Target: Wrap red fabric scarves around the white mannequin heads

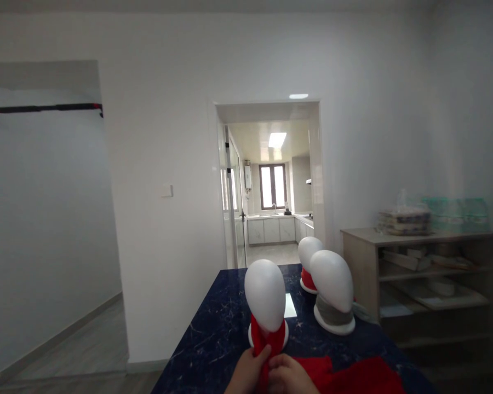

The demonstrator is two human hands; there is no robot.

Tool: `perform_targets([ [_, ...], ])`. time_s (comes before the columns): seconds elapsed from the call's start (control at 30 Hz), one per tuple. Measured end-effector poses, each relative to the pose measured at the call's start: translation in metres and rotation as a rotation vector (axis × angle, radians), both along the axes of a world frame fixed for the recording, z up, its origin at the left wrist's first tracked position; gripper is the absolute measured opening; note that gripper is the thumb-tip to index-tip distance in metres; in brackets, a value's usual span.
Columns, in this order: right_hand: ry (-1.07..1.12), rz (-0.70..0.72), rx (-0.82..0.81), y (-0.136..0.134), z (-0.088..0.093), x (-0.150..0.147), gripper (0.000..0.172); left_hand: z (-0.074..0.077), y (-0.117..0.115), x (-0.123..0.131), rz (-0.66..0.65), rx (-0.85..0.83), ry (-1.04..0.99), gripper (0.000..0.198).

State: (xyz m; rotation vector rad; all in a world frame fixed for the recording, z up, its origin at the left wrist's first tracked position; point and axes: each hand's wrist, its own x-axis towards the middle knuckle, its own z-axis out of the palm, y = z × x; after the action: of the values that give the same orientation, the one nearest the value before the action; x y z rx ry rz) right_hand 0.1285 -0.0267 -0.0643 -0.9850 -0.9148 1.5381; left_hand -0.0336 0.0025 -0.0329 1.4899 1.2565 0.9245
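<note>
A white mannequin head (265, 294) stands upright on the dark blue table, with a red scarf (276, 340) wrapped around its neck. At the front of that neck, my left hand (248, 369) is closed, thumb pressed on the red cloth. Close beside it on the right, my right hand (290, 375) has its fingers curled round the hanging part of the same scarf. More red cloth (365, 375) spreads over the table to the right of my hands; whether it is part of this scarf I cannot tell. The lower parts of both hands are cut off by the frame.
Behind to the right stand a second mannequin head (332, 282) with a grey scarf (332, 314) and a third head (309, 251) with red cloth. The blue marbled table (213, 312) runs toward a kitchen doorway. A wooden shelf (359, 262) is at the right.
</note>
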Motion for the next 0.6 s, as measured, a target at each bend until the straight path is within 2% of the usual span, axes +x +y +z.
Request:
perform_targets([
  [0.13,-0.289,-0.251,-0.055,0.019,0.013,0.012,0.029,-0.014,0.007,0.007,-0.046,-0.092,-0.454,0.051],
  [0.23,-0.425,-0.286,-0.058,0.036,0.019,0.017,0.036,-0.022,0.012,0.017,-0.026,-0.133,-0.634,0.048],
  [0.4,-0.458,-0.302,0.000,0.051,0.027,0.013,0.032,-0.026,0.022,0.026,0.004,-0.168,-0.550,0.046],
  [0.5,-0.430,-0.339,0.027,0.055,0.031,0.017,0.023,-0.013,0.021,0.015,-0.010,-0.110,-0.476,0.042],
  [0.6,-0.356,-0.385,0.034,0.062,0.035,0.028,0.014,0.007,0.011,-0.006,-0.016,0.103,-0.136,0.038],
])
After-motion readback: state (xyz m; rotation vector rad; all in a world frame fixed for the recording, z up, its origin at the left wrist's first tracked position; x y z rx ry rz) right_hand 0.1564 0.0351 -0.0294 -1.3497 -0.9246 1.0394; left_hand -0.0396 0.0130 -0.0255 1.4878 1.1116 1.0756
